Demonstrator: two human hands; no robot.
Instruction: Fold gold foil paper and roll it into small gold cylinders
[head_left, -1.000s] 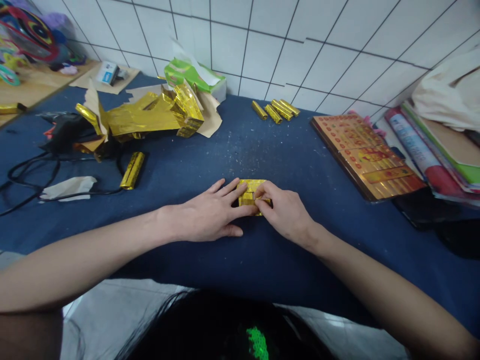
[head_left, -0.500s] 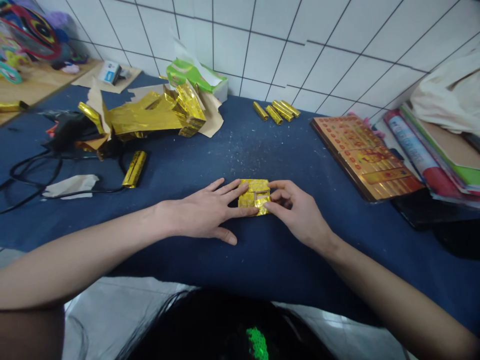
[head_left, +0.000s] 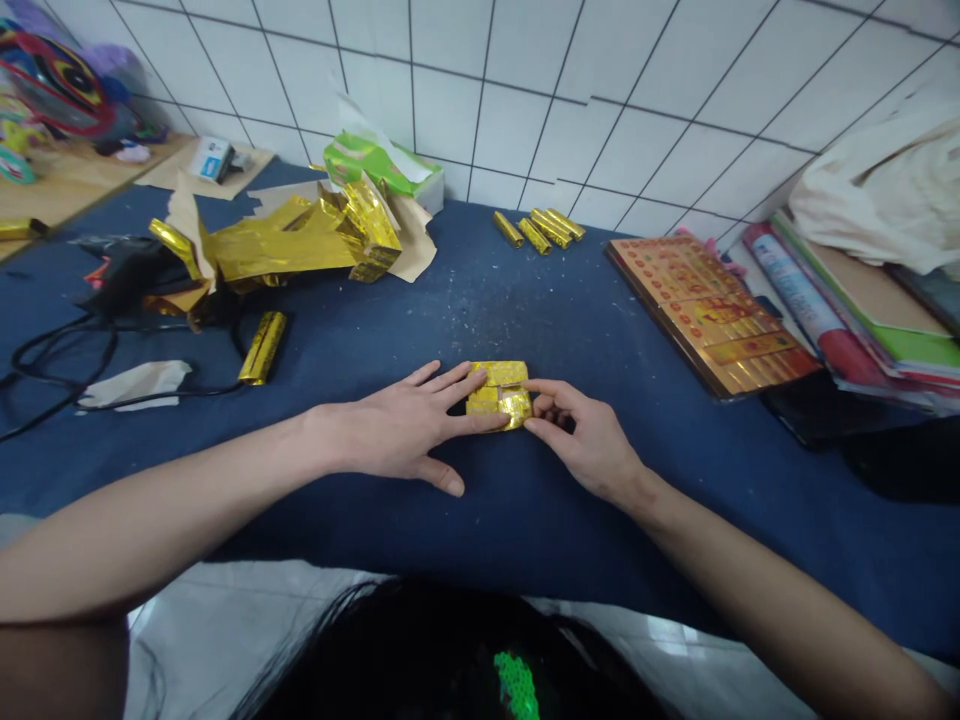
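Note:
A small folded piece of gold foil paper [head_left: 501, 391] lies on the blue table [head_left: 525, 300], straight ahead of me. My left hand [head_left: 397, 430] rests flat, its spread fingers pressing the paper's left side. To the paper's right, my right hand [head_left: 581, 435] has its thumb and forefinger pinched on the right edge and its other fingers curled.
A heap of loose gold foil sheets [head_left: 300, 235] lies at the back left, with a green tissue box [head_left: 382, 165] behind it. One gold roll [head_left: 263, 346] lies left of my hands; several gold rolls [head_left: 536, 226] lie by the tiled wall. A stack of printed gold sheets [head_left: 709, 310] and books [head_left: 862, 300] are to the right. A black glue gun [head_left: 127, 265] with cable is at the left.
My right hand has slid off the top of the folded gold paper to its right edge. The left hand has stayed pressed on it.

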